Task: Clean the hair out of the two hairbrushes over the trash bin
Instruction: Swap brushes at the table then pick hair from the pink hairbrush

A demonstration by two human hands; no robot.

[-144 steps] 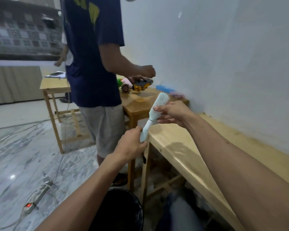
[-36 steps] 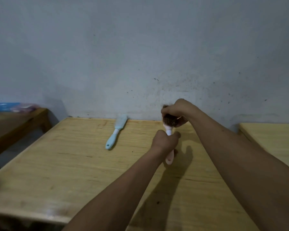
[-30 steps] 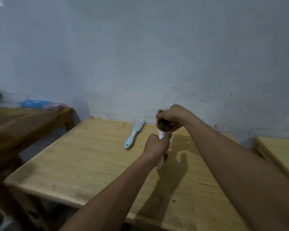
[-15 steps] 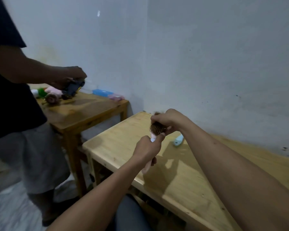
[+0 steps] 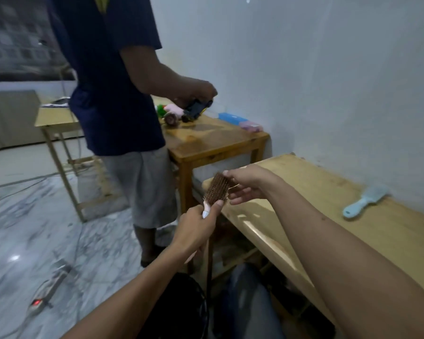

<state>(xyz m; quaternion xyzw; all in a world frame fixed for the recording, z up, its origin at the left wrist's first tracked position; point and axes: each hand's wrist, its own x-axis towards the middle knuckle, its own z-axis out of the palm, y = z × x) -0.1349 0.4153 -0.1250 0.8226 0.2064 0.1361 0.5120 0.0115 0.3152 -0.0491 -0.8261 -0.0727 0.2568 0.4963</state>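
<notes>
The brown-bristled hairbrush (image 5: 217,190) stands nearly upright, head up and tilted slightly right, handle down inside the left hand (image 5: 196,231), whose grip is clamped around it. The right hand (image 5: 249,183) pinches the head's upper right edge. The trash bin (image 5: 181,307) sits below. A blue hairbrush (image 5: 364,201) lies on the surface (image 5: 304,192), well right.

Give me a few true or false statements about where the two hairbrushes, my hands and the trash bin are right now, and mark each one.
1. The left hand grips the handle of the hair-filled brush. True.
2. The blue brush lies on the floor. False: it lies on the wooden table.
3. The right hand is at the hair-filled brush's head. True.
4. The black trash bin stands on the table. False: it is down below the hands.
</notes>
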